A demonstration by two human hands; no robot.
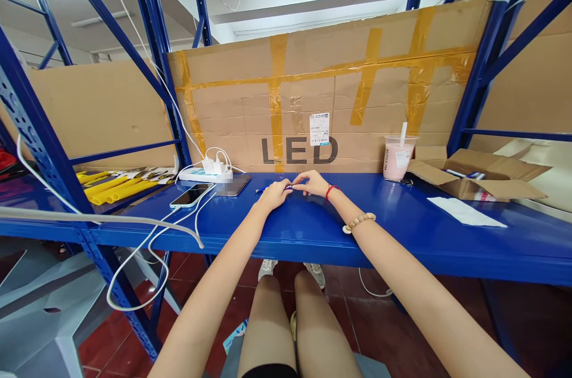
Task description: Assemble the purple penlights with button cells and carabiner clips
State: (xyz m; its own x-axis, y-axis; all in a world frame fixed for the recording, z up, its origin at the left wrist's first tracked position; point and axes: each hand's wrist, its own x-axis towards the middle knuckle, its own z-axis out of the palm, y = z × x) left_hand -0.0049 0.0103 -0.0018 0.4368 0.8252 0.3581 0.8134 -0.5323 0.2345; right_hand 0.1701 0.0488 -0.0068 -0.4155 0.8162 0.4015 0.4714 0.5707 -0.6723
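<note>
Both my hands meet over the blue tabletop (pixel 330 217), near its middle. My left hand (pixel 275 194) is closed round a thin blue pen (pixel 260 190), whose one end sticks out to the left of the fingers. My right hand (pixel 311 183) pinches the other end of the pen, with thumb and index finger close to my left fingertips. The pen's middle is hidden by the fingers. A red string and a beaded bracelet (pixel 359 222) are on my right wrist and forearm.
Left of my hands lie a phone (pixel 192 195), a dark tablet-like item (pixel 239 186), a white power strip (pixel 203 175) with cables, and yellow-handled tools (pixel 118 189). On the right are a pink drink cup (pixel 397 160), white paper (pixel 466 211) and an open carton (pixel 473 184). Cardboard (pixel 236 110) stands behind.
</note>
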